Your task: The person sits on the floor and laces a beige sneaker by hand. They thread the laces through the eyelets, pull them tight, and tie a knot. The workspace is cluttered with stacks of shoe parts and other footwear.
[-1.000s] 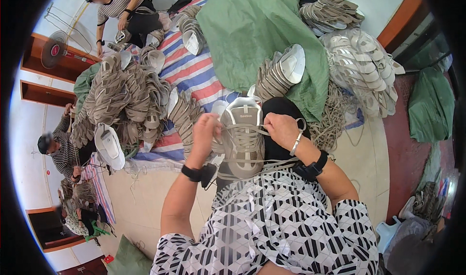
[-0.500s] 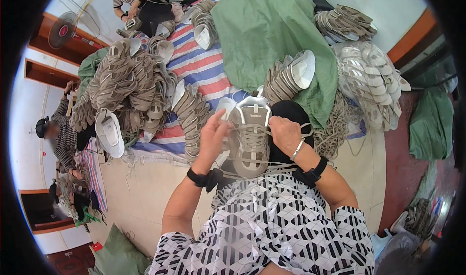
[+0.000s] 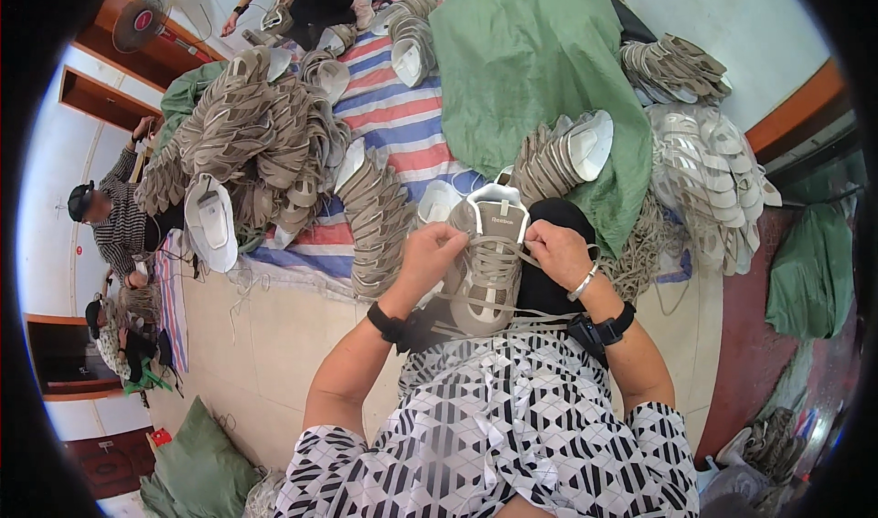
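Note:
A beige-and-grey shoe upper [image 3: 482,318], with a white-rimmed collar and a tongue, lies upright on my lap with its toe toward me. Flat beige shoelace [image 3: 495,260] criss-crosses its front, and loose lengths trail over my thighs. At the upper left eyelets my left hand [image 3: 430,256] is closed in a pinch on the lace. My right hand [image 3: 559,253], thumb and fingers pressed together, pinches the lace by the upper right eyelets. The fingertips hide the exact grip on both sides.
Stacks of nested shoe uppers [image 3: 373,230] stand in front on a striped sheet [image 3: 402,125]. A big pile [image 3: 247,143] is at the left, a green cloth [image 3: 530,52] ahead, loose laces [image 3: 637,267] at the right. Other people [image 3: 119,212] sit at the left.
My left hand was raised and blurred, fingers apart beside the shoe; now it pinches at the upper left eyelets. My right hand stays at the right eyelets. The whole view has shifted slightly.

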Available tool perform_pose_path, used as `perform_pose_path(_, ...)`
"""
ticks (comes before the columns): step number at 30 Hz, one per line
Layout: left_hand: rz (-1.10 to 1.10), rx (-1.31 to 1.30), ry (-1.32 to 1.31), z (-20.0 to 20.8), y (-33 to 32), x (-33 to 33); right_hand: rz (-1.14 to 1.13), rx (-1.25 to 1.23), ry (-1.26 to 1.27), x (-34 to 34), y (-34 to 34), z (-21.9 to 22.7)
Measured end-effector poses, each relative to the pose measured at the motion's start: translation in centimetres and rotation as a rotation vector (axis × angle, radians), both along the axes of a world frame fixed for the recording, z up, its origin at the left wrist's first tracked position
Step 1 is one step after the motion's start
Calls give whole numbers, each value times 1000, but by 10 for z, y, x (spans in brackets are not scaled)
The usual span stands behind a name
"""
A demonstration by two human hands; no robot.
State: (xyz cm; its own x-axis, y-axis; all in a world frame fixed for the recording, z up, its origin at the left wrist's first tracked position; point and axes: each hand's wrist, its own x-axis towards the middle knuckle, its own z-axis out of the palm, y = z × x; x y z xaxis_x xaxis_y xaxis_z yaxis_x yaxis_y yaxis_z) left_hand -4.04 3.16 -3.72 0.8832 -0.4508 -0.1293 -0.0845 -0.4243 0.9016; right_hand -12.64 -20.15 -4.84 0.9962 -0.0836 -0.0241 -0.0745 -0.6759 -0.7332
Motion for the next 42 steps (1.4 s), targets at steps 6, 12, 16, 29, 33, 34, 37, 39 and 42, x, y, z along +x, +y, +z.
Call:
perform_pose_path(6,6,89,-191,2,-10,2,35,4,-74,-3,-1,-1)
perform_pose_path(12,-229,409,-686,25,-26,0,113,-157,-267,-2,-2,-4)
perform_pose_path(16,-487,242,-902,52,-32,33,278,-433,-554,10,-7,10)
perform_pose_path(29,-1104,495,-898,53,-39,67,721,-302,-48,49,-23,20)
perform_pose_path(33,-937,552,-704,51,-50,60,600,-450,136,56,-5,14)
perform_pose_path(34,-911,538,-717,47,-52,58,551,-470,152,56,0,13)
perform_pose_path(37,-768,449,-718,40,-53,58,423,-408,73,54,3,8)
perform_pose_path(39,-582,256,-627,43,-53,59,327,-316,99,62,9,46)
perform_pose_path(42,-341,-78,-498,81,-68,71,64,700,114,84,-1,89)
